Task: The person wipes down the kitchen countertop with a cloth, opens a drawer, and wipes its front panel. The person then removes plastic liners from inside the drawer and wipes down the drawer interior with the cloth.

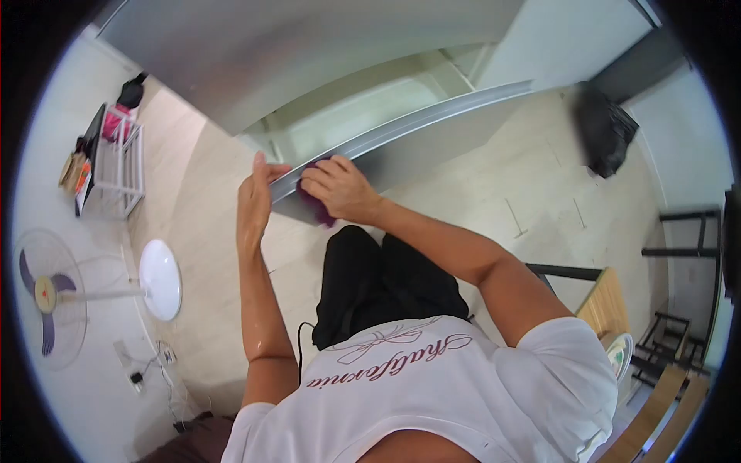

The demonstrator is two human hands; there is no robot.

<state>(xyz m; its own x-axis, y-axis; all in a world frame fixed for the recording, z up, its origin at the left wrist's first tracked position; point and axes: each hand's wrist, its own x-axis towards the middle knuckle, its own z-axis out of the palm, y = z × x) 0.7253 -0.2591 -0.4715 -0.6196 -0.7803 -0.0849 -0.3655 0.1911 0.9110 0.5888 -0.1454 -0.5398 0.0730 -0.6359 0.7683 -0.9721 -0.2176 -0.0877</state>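
A silver pull-out drawer [455,127] with a metal top edge stands open at the bottom of a large silver appliance, which looks like a refrigerator. My left hand [257,197] grips the drawer front at its left corner, fingers over the top edge. Close beside it, my right hand [340,189] presses a dark purple cloth [315,207] against the top edge and outer face of the drawer front. The fingers are bent over the cloth and partly hide it. Inside, the pale drawer compartment [363,108] shows behind the edge.
A standing fan [50,295] with a round white base is on the left, near a white-framed rack [127,166] holding things. A black plastic bag [606,131] lies on the floor at right. A wooden chair or stool [606,305] is near my right elbow.
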